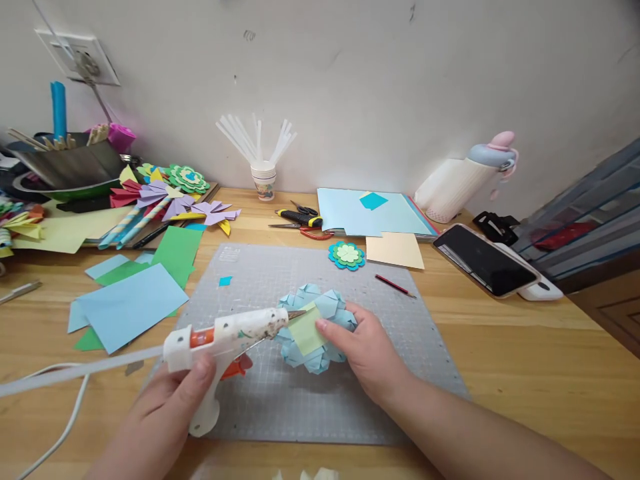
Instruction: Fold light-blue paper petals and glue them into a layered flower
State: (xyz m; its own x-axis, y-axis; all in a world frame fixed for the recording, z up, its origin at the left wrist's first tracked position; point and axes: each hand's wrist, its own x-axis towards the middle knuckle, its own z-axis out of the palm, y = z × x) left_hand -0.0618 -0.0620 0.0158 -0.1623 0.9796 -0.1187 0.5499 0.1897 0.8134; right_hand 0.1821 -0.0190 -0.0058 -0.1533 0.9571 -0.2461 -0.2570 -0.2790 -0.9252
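Note:
My left hand point(187, 393) is wrapped around the handle of a white hot glue gun point(225, 337), its fingers at the orange trigger. A long glue stick point(85, 371) sticks out of the gun's back end. The metal nozzle points right, over a pale green paper piece point(306, 333) in the middle of a light blue folded-paper flower point(317, 363). Whether the nozzle touches the paper I cannot tell. My right hand point(373, 347) grips the flower by its right side, thumb on top, other fingers behind it. The flower is held above a grey cutting mat point(400, 407).
Blue paper sheets point(135, 307) and green ones lie on the left. A layered paper flower point(347, 255) and a pencil point(395, 286) are on the mat's far side. Behind stand scissors point(300, 217), a cup of straws point(263, 180) and a bottle point(470, 177). A phone point(485, 260) lies right.

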